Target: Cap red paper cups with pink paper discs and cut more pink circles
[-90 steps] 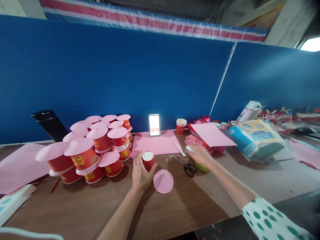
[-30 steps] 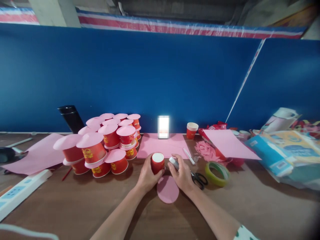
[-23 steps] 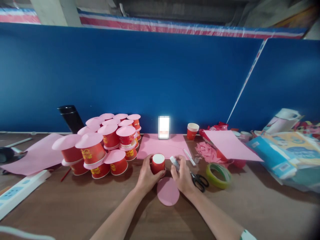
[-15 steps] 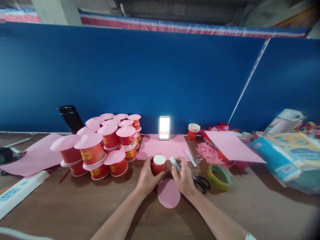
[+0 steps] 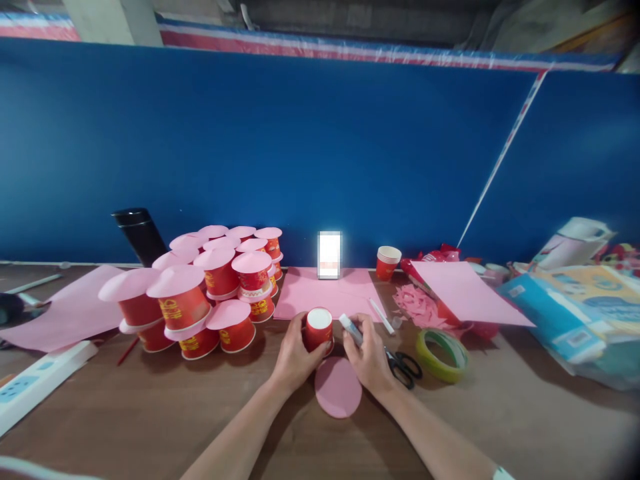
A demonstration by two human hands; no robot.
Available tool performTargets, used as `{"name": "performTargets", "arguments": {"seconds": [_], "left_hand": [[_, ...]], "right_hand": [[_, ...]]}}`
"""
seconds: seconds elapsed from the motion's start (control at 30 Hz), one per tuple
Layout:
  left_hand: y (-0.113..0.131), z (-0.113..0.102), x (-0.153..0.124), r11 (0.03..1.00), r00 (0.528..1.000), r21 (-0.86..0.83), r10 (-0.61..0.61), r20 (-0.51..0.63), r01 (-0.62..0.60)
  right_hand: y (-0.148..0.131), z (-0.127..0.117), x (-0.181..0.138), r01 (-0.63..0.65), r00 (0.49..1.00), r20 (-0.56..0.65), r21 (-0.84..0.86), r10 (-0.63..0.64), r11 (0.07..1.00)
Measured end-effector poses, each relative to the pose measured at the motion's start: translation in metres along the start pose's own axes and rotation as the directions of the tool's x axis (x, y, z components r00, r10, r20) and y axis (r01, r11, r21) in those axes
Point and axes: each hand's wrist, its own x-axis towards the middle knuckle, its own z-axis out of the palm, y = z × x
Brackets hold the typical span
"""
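In the middle of the table, my left hand [image 5: 296, 357] is wrapped round a red paper cup [image 5: 319, 331] that stands bottom up, its white base on top. My right hand [image 5: 370, 357] grips a glue stick [image 5: 350, 328], its white tip just right of the cup and apart from it. A round pink paper disc [image 5: 338, 388] lies flat on the table between my wrists. To the left stand several upturned red cups [image 5: 236, 337], stacked in two layers with pink paper discs [image 5: 181, 281] on them.
Black scissors [image 5: 406, 369] and a roll of tape [image 5: 443, 355] lie right of my right hand. Pink sheets [image 5: 300, 293] lie behind the cup, with a bright blurred screen. A stack of cups [image 5: 388, 263], paper scraps [image 5: 417, 305] and a power strip [image 5: 40, 383] are also there.
Almost nothing differs. Both hands keep their hold on the cup and the glue stick, and the view has shifted only slightly.
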Motion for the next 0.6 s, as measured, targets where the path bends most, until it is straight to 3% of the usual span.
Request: {"name": "performTargets", "arguments": {"seconds": [0.6], "left_hand": [[0.0008,-0.0001,-0.0002,0.999,1.0,-0.033,0.0,0.008,0.0]], "right_hand": [[0.0011,0.0013,-0.0003,0.008,1.0,0.0,0.038,-0.008,0.999]]}}
